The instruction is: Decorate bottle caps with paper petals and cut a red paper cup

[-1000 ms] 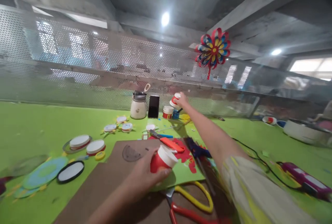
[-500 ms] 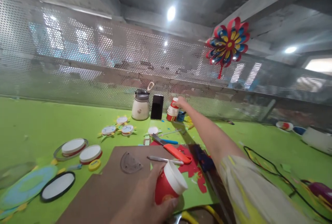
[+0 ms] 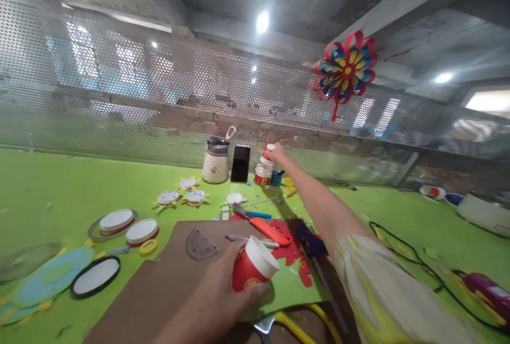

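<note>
My left hand point(image 3: 223, 280) is wrapped round a red paper cup point(image 3: 244, 272) with a white top, tilted above the brown cardboard point(image 3: 159, 269). Stretched out to the back, my right hand point(image 3: 280, 154) grips a red-and-white paper cup piece point(image 3: 269, 153), its fingers partly hidden. That piece is tilted just over a red-and-white cup stack point(image 3: 263, 175); whether the two still touch I cannot tell. An orange utility knife point(image 3: 271, 232), a silver pen point(image 3: 235, 237) and red paper scraps point(image 3: 292, 253) lie beyond the left hand's cup.
A white bottle point(image 3: 215, 166) and a black phone point(image 3: 240, 164) stand by the perforated screen point(image 3: 179, 99). Yellow-handled scissors point(image 3: 292, 328) lie in front, a protractor point(image 3: 201, 244) on the cardboard. White-topped discs point(image 3: 142, 231) sit left; a black cable point(image 3: 414, 253) runs right.
My right hand has raised and tilted the cup piece at the stack. My left hand's cup has shifted slightly up and left in view. The camera has moved a little.
</note>
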`<act>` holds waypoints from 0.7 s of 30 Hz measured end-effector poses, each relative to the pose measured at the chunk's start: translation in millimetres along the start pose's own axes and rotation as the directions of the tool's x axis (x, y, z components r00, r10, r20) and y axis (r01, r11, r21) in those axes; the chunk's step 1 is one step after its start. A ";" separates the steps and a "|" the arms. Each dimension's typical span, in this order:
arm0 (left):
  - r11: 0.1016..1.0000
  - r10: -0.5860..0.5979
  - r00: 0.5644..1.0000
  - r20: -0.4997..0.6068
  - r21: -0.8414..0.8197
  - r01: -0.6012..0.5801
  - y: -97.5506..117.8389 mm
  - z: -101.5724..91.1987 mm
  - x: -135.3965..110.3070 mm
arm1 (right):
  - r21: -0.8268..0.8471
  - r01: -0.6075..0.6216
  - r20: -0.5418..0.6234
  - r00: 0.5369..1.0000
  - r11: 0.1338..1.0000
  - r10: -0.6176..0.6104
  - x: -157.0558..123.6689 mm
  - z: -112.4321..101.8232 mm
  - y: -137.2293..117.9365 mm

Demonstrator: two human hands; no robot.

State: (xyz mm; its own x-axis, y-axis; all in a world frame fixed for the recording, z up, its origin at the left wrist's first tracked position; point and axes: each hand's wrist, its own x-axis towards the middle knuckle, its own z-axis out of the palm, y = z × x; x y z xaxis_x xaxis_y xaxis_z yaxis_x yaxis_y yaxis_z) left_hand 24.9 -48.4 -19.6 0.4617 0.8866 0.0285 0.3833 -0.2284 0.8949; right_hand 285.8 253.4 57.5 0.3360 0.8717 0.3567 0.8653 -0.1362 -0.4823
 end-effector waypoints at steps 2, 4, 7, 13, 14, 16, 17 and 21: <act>1.000 0.002 1.000 -0.016 0.002 -0.002 -0.9 1.4 0.1 | 0.019 -0.015 -0.013 1.000 1.000 0.015 2.2 -5.1 1.6; 1.000 0.006 1.000 -0.025 0.003 -0.006 -0.9 2.0 -0.1 | 0.039 -0.029 -0.023 0.999 0.999 0.030 4.0 -10.2 3.7; 1.000 0.014 1.000 0.003 0.011 -0.014 -0.5 1.1 -1.0 | 0.060 -0.044 -0.042 0.998 0.997 0.047 3.9 -16.1 7.6; 0.999 -0.010 1.000 0.021 0.031 0.009 -0.6 -0.4 -2.2 | 0.059 -0.004 -0.029 1.000 0.998 0.006 -0.2 -23.4 10.7; 0.999 -0.023 0.999 0.031 0.041 0.021 -0.2 -0.3 -2.2 | 0.054 0.009 -0.023 1.000 0.998 -0.008 0.1 -25.1 10.5; 0.998 -0.039 0.998 0.048 0.058 0.036 1.5 0.0 -2.5 | 0.038 0.036 -0.004 0.999 0.999 -0.036 1.5 -29.3 10.8; 0.997 -0.042 0.997 0.057 0.060 0.039 3.0 0.3 -2.9 | 0.026 0.049 0.008 0.999 0.998 -0.049 2.3 -31.7 11.4; 0.997 -0.051 0.998 0.031 0.057 0.049 11.3 1.4 -6.7 | -0.069 0.107 0.074 0.992 0.992 -0.101 5.3 -40.1 16.3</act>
State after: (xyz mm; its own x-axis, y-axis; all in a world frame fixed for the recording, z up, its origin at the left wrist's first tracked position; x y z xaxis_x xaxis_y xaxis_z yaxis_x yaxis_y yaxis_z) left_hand 27.2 -57.4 -10.3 0.4660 0.8843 -0.0309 0.4505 -0.2070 0.8684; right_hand 316.7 236.9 83.6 0.2179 0.9135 0.3434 0.9198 -0.0746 -0.3852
